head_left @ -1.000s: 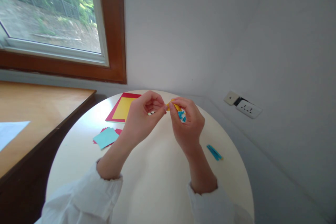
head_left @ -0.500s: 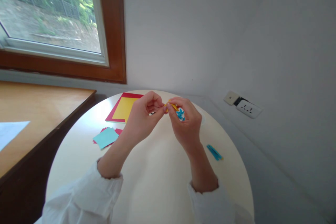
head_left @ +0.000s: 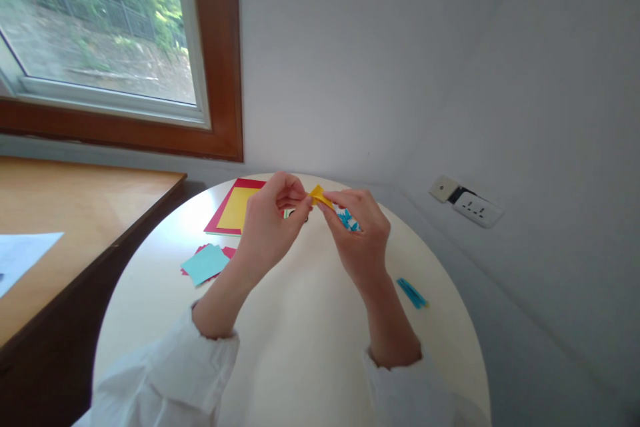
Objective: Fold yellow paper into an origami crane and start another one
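Note:
A small folded piece of yellow paper (head_left: pixel 320 196) is held up over the far part of the round table. My left hand (head_left: pixel 274 220) pinches its left end between thumb and fingertips. At its right end, the thumb and fingers of my right hand (head_left: pixel 361 221) are closed on it. Small blue folded paper pieces (head_left: pixel 348 219) lie beyond my right hand, partly hidden by it. Behind my left hand, dark round shapes show only in part, too small to name.
Yellow and red paper sheets (head_left: pixel 231 213) lie at the table's back left. Nearer are smaller light-blue squares (head_left: pixel 206 264) over red ones. Blue folded strips (head_left: pixel 413 293) rest on the right of the white round table (head_left: pixel 300 360). A wooden desk (head_left: pixel 100 193) stands left; a wall socket (head_left: pixel 475 208) is at right.
The fingertips have moved slightly apart, and more of the yellow paper shows between them. Both hands keep hold of it. The whole view has shifted slightly.

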Available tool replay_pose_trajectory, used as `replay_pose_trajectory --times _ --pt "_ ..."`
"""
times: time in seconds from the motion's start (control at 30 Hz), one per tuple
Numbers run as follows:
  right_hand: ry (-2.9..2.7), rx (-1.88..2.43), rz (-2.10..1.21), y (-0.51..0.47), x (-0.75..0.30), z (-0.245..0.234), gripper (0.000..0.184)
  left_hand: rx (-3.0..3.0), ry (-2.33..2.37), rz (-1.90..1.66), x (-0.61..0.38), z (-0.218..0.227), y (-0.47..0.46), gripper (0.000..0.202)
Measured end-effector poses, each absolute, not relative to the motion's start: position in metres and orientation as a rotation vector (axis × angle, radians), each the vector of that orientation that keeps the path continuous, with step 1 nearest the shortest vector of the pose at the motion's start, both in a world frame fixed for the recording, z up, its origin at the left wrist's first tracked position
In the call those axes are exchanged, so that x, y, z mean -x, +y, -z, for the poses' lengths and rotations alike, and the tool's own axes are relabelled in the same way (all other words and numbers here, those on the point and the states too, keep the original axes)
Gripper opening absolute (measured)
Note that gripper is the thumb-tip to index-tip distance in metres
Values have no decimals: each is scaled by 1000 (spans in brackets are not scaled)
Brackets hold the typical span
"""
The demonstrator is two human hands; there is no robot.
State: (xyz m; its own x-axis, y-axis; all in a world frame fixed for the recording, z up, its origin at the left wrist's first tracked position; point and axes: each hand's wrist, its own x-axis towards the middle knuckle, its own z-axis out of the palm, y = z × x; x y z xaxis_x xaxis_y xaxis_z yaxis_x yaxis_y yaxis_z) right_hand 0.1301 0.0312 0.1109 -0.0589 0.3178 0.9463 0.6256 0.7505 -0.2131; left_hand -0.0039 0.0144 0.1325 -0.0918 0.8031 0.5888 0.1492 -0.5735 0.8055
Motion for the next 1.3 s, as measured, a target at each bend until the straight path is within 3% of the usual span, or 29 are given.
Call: replay_pose_trajectory --times 0.2,0.6,1.3 --pt "-1621 784 147 29 -129 -113 14 -1915 1001 -1617 9 -130 19 15" --pt "-1444 647 -462 33 -127 -110 10 -1927 896 -1531 15 -129 19 11" --pt "-1519 613 -413 29 -128 -110 16 -2474 800 -1875 21 -126 23 4"
